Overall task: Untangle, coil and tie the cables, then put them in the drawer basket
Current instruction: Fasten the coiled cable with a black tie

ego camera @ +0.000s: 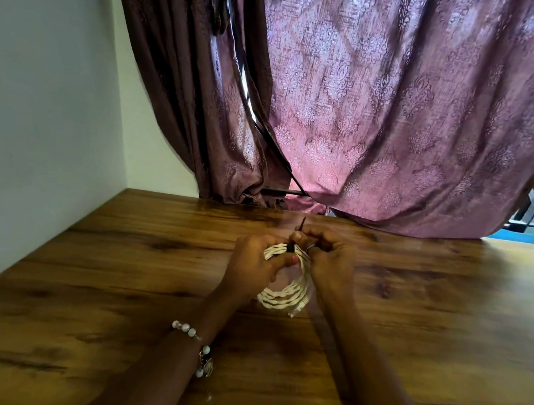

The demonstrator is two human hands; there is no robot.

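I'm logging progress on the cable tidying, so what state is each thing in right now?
White cable: coiled into loops, held above the table.
Black tie: wrapped around the top of the coil, its end sticking up, not yet trimmed or tucked.
Left hand: grips the coil beside the tie.
Right hand: pinches the tie's end.
Curtain: drawn, with a narrow gap.
Table: bare wood around the hands.
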